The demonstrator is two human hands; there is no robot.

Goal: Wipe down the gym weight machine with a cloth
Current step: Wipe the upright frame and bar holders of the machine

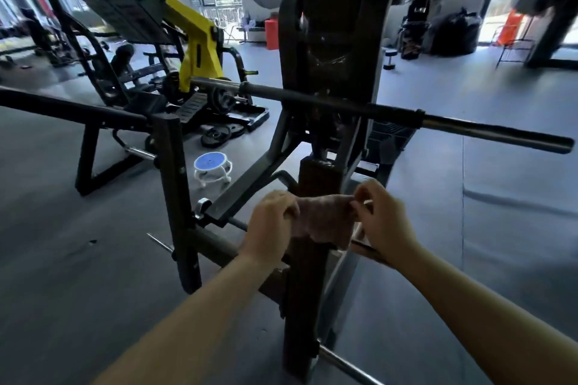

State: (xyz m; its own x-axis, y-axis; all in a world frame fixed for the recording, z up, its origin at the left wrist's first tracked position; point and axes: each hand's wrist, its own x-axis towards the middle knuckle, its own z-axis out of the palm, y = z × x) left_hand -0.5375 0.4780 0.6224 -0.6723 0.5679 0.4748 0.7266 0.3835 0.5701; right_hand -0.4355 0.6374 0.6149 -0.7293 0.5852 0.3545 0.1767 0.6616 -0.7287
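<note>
Down low in the view, both hands hold a pinkish-brown cloth (323, 218) stretched between them against the dark upright post (316, 184) of the weight machine (325, 40). The left hand (272, 222) grips the cloth's left edge with its fingers curled over the fabric, and the right hand (383, 216) pinches the right edge between thumb and fingertips. The cloth drapes across the front of the post, its lower edge hanging loose and uneven. Both bare forearms reach in from the bottom of the frame. Above the hands, a long steel bar (375, 111) runs across the machine from left to right, its bare end sticking out toward the right side. The machine's tall black padded frame rises behind that bar. Another chrome rod (344, 364) juts from the post's base near the bottom edge. To the left, a black bench frame (87, 137) stands on the grey floor (62, 259), and beyond it sits a yellow and black machine (197, 40). A small round stool (212, 166) with a blue top and white legs stands on the floor between the bench frame and the post, with weight plates (219, 134) lying just behind it. Bright windows line the far wall.
</note>
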